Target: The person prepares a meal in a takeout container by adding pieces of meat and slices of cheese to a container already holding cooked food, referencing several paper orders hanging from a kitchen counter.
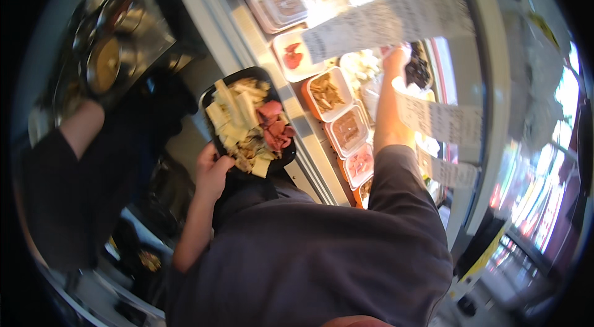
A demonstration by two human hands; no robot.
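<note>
My left hand (213, 171) grips the near left edge of a black tray (288, 154) in front of my body. Pale yellow flat strips (229, 116) fill much of it, with thin pink-red slices (277, 130) along the right side. My right hand (397, 54) is stretched out over the food containers on the counter. It is close to a heap of whitish pieces (362, 66) and a container of dark food (419, 67). Glare and a paper slip partly obscure its fingers, so its grasp cannot be made out.
Printed paper slips (394, 16) hang over the containers. Below them stand a white tub with red slices (293, 55), a tub of brown strips (326, 92) and lidded tubs (279, 4). Another person's dark sleeve (51, 155) is at left, near round metal pans (104, 65).
</note>
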